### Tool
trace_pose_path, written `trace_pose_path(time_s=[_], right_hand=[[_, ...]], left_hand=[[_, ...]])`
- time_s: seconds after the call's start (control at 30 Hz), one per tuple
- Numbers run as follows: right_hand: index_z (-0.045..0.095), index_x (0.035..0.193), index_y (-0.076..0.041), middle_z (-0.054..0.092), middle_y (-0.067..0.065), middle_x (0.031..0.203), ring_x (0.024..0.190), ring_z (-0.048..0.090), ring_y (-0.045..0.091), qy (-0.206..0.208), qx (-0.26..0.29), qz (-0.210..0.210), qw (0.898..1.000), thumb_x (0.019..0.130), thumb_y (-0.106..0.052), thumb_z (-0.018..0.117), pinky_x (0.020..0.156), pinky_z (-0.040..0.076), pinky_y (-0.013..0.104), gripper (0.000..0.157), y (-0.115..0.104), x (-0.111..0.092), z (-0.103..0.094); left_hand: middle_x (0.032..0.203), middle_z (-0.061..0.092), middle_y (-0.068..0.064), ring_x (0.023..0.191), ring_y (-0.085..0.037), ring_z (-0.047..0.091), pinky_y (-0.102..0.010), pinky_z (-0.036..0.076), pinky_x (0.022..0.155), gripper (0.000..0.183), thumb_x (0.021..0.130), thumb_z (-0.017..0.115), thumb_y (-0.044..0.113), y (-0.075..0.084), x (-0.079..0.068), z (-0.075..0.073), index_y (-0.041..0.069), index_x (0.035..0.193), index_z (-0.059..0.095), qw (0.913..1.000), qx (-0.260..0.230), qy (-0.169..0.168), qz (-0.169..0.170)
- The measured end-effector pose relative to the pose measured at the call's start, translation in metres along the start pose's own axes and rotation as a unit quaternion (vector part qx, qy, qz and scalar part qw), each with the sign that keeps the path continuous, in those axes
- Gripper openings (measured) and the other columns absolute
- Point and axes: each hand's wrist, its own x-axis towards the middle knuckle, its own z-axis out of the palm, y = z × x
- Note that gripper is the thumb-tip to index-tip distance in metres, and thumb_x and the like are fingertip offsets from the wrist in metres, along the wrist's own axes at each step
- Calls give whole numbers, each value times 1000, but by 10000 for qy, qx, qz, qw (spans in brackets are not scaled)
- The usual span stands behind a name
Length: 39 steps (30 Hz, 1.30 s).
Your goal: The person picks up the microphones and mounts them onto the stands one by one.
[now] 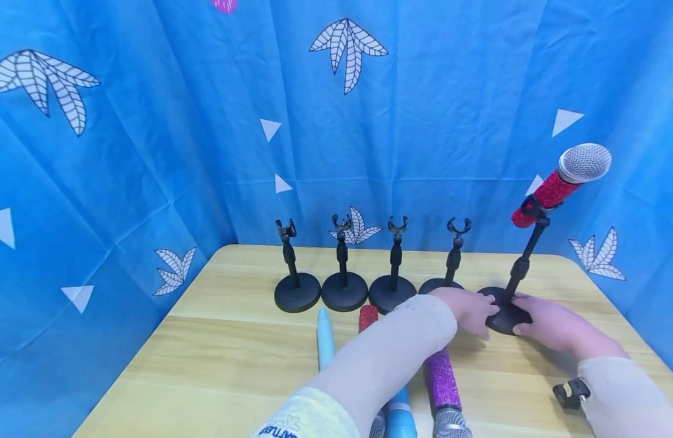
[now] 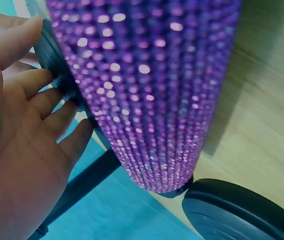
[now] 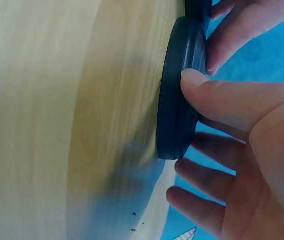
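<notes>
At the right end of a row, a black tabletop microphone stand [image 1: 519, 267] holds a red glittery microphone [image 1: 552, 190] tilted up in its clip, silver mesh head to the upper right. My left hand [image 1: 470, 310] holds the left side of the stand's round base [image 3: 174, 110], fingers at the rim. From the right, my right hand [image 1: 552, 323] grips the same base, its thumb on the rim in the right wrist view. Below my left wrist lies a purple glittery microphone [image 1: 445, 378], large and close in the left wrist view.
Several black stands with bare clips, such as the leftmost stand [image 1: 297, 293], line the back of the wooden table [image 1: 205, 353]. A light blue microphone [image 1: 325, 337] and a red one [image 1: 368, 315] lie partly under my left forearm. Blue curtain [image 1: 440, 121] hangs behind.
</notes>
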Motion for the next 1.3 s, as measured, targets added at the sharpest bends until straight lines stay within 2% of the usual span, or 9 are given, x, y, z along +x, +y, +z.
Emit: trace_pose_path(time_s=[0.13, 0.27, 0.43, 0.6, 0.67, 0.77, 1.03, 1.17, 1.3], right_hand=[[56, 132, 13, 53, 41, 129, 114, 53, 61, 34, -246, 178, 9995, 87, -27, 78, 88, 44, 69, 64, -6, -1, 0], [65, 125, 6, 60, 35, 117, 104, 60, 56, 74, -584, 378, 9976, 87, -33, 77, 79, 48, 67, 55, -20, -3, -6], [72, 109, -3, 68, 20, 101, 92, 66, 44, 232, -879, 366, 9952, 87, -32, 78, 72, 50, 62, 37, -44, -3, -18], [73, 108, -12, 71, 11, 102, 94, 68, 38, 396, -712, -163, 9965, 86, -28, 81, 78, 52, 59, 29, -74, 0, -22], [73, 110, -13, 72, 8, 105, 97, 69, 36, 522, -600, -557, 9953, 85, -25, 82, 81, 52, 59, 29, -86, 2, -20], [73, 114, -16, 70, 3, 109, 101, 69, 31, 620, -568, -1117, 9902, 83, -20, 83, 85, 54, 55, 33, -101, 7, -16], [72, 122, -23, 63, 3, 129, 119, 60, 27, 524, -569, -2396, 9678, 82, -5, 79, 94, 53, 48, 45, -130, 13, -1], [72, 123, -27, 60, 5, 138, 132, 51, 34, 444, -662, -2884, 9542, 80, 4, 72, 100, 48, 52, 53, -138, 11, 9], [73, 123, -32, 59, 6, 141, 139, 43, 40, 400, -705, -3206, 9437, 76, 10, 71, 104, 43, 58, 63, -140, 12, 22]], left_hand=[[162, 11, 30, 145, 6, 18, -25, 21, 116, 68, 98, 54, 58, -7, 0, 5, 52, 156, 20, 9995, -325, 36, -38], [160, 16, 31, 145, 8, 19, -26, 20, 117, 66, 98, 55, 58, -18, -9, 7, 53, 155, 22, 9976, -684, 101, -34], [161, 19, 28, 145, 6, 20, -23, 19, 117, 67, 99, 52, 60, -32, -31, 8, 48, 157, 21, 9965, -723, 366, 202], [164, 24, 17, 150, -5, 20, -25, 20, 118, 68, 101, 50, 57, -58, -65, 17, 37, 160, 24, 9892, -807, 1001, 711], [164, 25, 12, 151, -9, 20, -27, 20, 118, 69, 101, 51, 56, -71, -79, 24, 33, 161, 25, 9831, -941, 1293, 887], [165, 26, 7, 151, -12, 20, -31, 22, 119, 71, 101, 53, 55, -89, -98, 33, 29, 161, 26, 9726, -1313, 1681, 922], [165, 25, 7, 152, -12, 17, -39, 24, 119, 69, 101, 54, 53, -122, -137, 56, 29, 161, 28, 9374, -2376, 2482, 562], [164, 26, 9, 151, -13, 21, -42, 29, 117, 68, 101, 56, 51, -128, -147, 63, 31, 160, 28, 9184, -2846, 2700, 517], [163, 30, 10, 149, -14, 27, -44, 32, 115, 68, 101, 57, 49, -130, -147, 62, 32, 160, 28, 9043, -3150, 2837, 494]])
